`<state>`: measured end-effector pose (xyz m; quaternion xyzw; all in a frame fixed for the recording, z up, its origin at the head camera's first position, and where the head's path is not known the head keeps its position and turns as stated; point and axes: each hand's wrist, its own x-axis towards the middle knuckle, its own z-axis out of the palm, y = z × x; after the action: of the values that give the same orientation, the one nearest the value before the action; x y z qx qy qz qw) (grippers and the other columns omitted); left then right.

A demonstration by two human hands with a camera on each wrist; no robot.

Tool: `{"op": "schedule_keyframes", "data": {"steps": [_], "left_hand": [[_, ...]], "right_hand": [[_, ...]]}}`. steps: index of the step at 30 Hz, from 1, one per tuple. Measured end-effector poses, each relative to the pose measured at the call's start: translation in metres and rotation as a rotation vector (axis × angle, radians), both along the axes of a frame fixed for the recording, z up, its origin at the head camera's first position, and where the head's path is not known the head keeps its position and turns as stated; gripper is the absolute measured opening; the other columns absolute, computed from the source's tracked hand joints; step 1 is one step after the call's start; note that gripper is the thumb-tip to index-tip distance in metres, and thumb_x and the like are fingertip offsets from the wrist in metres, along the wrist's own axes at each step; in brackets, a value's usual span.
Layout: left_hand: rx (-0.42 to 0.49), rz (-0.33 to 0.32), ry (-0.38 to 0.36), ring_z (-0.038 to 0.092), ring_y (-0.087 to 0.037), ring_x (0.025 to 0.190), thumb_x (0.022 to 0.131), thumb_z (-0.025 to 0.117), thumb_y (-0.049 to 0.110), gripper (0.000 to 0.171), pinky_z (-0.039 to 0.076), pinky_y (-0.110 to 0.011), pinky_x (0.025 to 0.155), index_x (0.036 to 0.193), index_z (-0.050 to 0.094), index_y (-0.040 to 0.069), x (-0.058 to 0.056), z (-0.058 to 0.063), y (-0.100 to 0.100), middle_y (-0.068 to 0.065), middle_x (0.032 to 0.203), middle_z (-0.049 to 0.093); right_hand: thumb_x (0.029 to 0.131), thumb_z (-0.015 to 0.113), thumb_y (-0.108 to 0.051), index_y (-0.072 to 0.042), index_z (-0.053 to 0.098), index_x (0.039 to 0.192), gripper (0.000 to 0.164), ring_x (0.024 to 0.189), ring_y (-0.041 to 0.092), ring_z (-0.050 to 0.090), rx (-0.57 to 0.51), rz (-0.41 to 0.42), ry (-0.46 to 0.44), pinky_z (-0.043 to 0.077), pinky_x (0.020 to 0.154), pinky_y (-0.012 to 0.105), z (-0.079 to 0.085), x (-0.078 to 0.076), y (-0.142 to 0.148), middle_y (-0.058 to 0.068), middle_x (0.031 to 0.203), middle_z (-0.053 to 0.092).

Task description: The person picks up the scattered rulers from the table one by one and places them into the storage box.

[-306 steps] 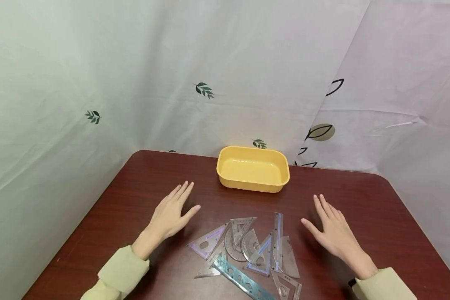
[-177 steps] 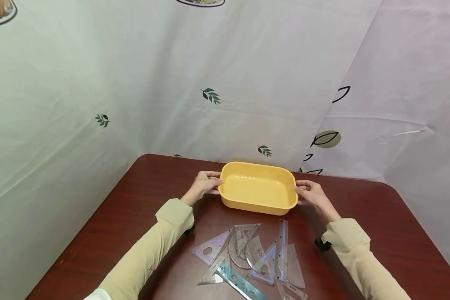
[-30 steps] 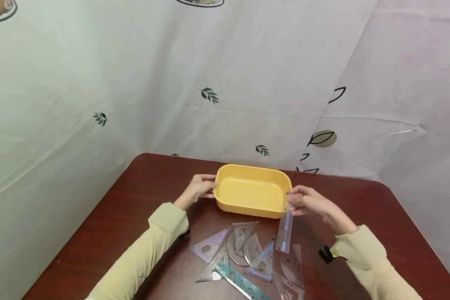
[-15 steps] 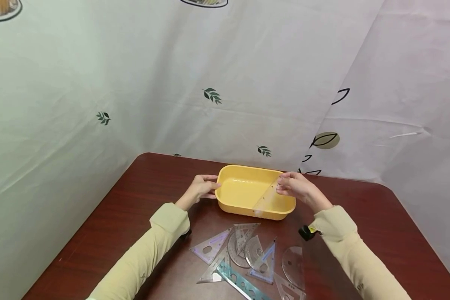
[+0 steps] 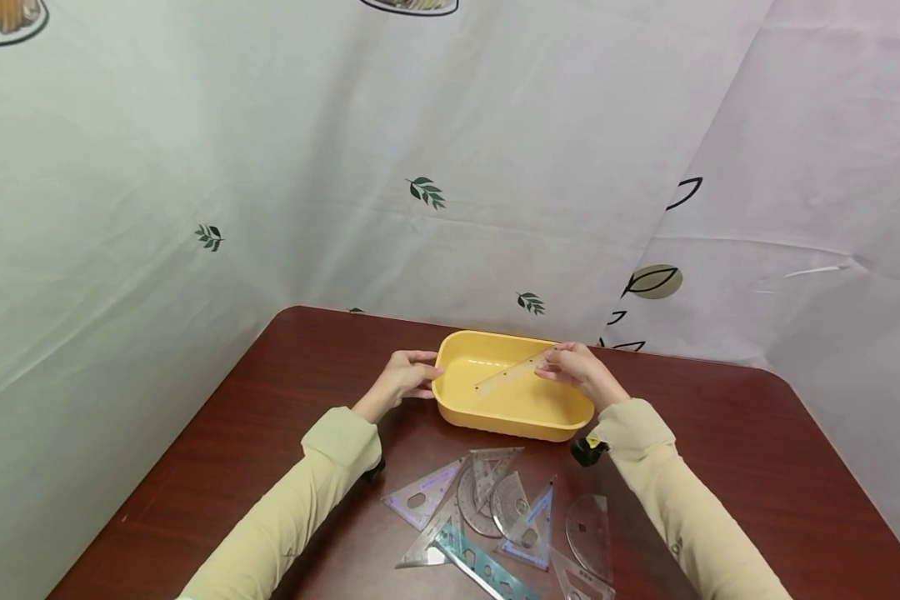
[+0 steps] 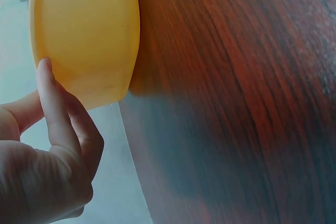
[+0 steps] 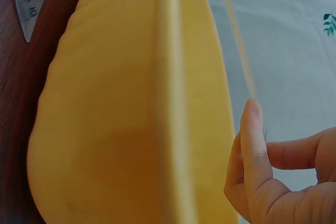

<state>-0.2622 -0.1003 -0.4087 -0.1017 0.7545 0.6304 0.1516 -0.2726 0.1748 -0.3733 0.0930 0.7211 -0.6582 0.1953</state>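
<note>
My left hand grips the left end of a yellow plastic basin, thumb over the rim and fingers outside, as the left wrist view also shows. Over the basin's right half, my right hand pinches one end of a clear ruler. The ruler slants down to the left above the basin's floor; whether its far end touches the floor I cannot tell. In the right wrist view the ruler appears edge-on, held between thumb and fingers.
In front of the basin lie overlapping clear tools: a purple-marked set square, a blue-marked one, protractors and a teal ruler. The dark red table backs onto a pale cloth with leaf prints.
The clear ruler has left the pile and moved over the basin in my right hand, swinging from upright to a leftward slant. My left hand keeps its grip on the basin.
</note>
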Motion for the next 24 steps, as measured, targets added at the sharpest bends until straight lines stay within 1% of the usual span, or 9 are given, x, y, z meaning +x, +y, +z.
{"op": "schedule_keyframes", "data": {"steps": [5, 9, 12, 15, 18, 19, 21, 23, 24], "left_hand": [[-0.009, -0.005, 0.002, 0.061, -0.011, 0.060, 0.080, 0.066, 0.010, 0.043, 0.057, -0.025, 0.055, 0.122, 0.055, 0.009, 0.001, 0.000, 0.000, -0.010, 0.086, 0.065], [-0.012, -0.010, 0.006, 0.062, -0.013, 0.062, 0.080, 0.065, 0.009, 0.043, 0.056, -0.023, 0.053, 0.122, 0.054, 0.009, 0.002, 0.001, 0.000, -0.014, 0.090, 0.066], [-0.014, -0.014, 0.012, 0.062, -0.014, 0.064, 0.081, 0.065, 0.009, 0.044, 0.056, -0.023, 0.053, 0.123, 0.054, 0.009, 0.003, 0.002, 0.000, -0.016, 0.095, 0.066], [-0.006, -0.012, 0.004, 0.063, -0.015, 0.066, 0.081, 0.065, 0.010, 0.044, 0.056, -0.023, 0.053, 0.123, 0.054, 0.009, 0.003, 0.002, 0.000, -0.018, 0.098, 0.064], [-0.002, -0.009, -0.005, 0.063, -0.017, 0.068, 0.081, 0.065, 0.010, 0.043, 0.056, -0.023, 0.053, 0.123, 0.054, 0.009, 0.003, 0.002, -0.001, -0.019, 0.100, 0.064], [-0.002, -0.008, -0.007, 0.064, -0.017, 0.069, 0.081, 0.065, 0.010, 0.043, 0.056, -0.023, 0.053, 0.123, 0.054, 0.009, 0.003, 0.002, -0.001, -0.019, 0.100, 0.064], [-0.006, -0.010, -0.004, 0.064, -0.018, 0.070, 0.081, 0.065, 0.009, 0.043, 0.056, -0.023, 0.053, 0.123, 0.054, 0.009, 0.003, 0.002, -0.001, -0.020, 0.100, 0.064], [-0.007, -0.011, 0.001, 0.065, -0.019, 0.070, 0.081, 0.065, 0.009, 0.043, 0.056, -0.023, 0.053, 0.123, 0.054, 0.009, 0.003, 0.002, -0.001, -0.020, 0.100, 0.064], [-0.008, -0.011, 0.001, 0.065, -0.019, 0.071, 0.081, 0.065, 0.009, 0.043, 0.056, -0.023, 0.053, 0.122, 0.054, 0.009, 0.002, 0.002, -0.001, -0.020, 0.100, 0.064]], "right_hand": [[0.093, 0.037, 0.002, 0.013, 0.029, 0.126, 0.036, 0.061, 0.008, 0.059, 0.030, 0.002, -0.024, 0.056, 0.065, 0.017, -0.008, -0.001, -0.004, 0.009, 0.081, 0.051], [0.093, 0.039, 0.002, 0.013, 0.034, 0.120, 0.030, 0.058, 0.008, 0.061, 0.093, 0.021, -0.054, 0.056, 0.064, 0.019, -0.012, -0.001, -0.007, 0.008, 0.073, 0.055], [0.092, 0.041, 0.001, 0.013, 0.033, 0.121, 0.032, 0.057, 0.007, 0.061, 0.147, 0.041, -0.065, 0.057, 0.064, 0.020, -0.014, 0.001, -0.010, 0.006, 0.068, 0.057], [0.091, 0.044, 0.001, 0.010, 0.028, 0.126, 0.039, 0.059, 0.009, 0.061, 0.231, 0.037, -0.070, 0.057, 0.067, 0.023, -0.022, -0.002, -0.013, 0.012, 0.076, 0.060], [0.089, 0.050, 0.001, 0.010, 0.025, 0.128, 0.046, 0.061, 0.012, 0.063, 0.269, 0.054, -0.035, 0.057, 0.067, 0.025, -0.042, -0.011, -0.010, 0.019, 0.091, 0.057], [0.087, 0.054, 0.000, 0.011, 0.031, 0.121, 0.043, 0.059, 0.013, 0.062, 0.242, 0.068, 0.003, 0.057, 0.063, 0.025, -0.059, -0.021, -0.003, 0.020, 0.089, 0.056], [0.084, 0.060, -0.003, 0.010, 0.041, 0.103, 0.030, 0.057, 0.015, 0.060, 0.299, 0.080, 0.047, 0.056, 0.058, 0.027, -0.074, -0.031, 0.001, 0.020, 0.083, 0.055], [0.083, 0.062, -0.005, 0.005, 0.044, 0.078, 0.022, 0.048, 0.014, 0.051, 0.406, 0.103, 0.090, 0.050, 0.048, 0.026, -0.077, -0.031, 0.002, 0.013, 0.067, 0.049], [0.082, 0.062, -0.007, 0.001, 0.040, 0.067, 0.028, 0.044, 0.013, 0.045, 0.470, 0.119, 0.113, 0.044, 0.043, 0.024, -0.074, -0.029, 0.001, 0.009, 0.058, 0.044]]}}
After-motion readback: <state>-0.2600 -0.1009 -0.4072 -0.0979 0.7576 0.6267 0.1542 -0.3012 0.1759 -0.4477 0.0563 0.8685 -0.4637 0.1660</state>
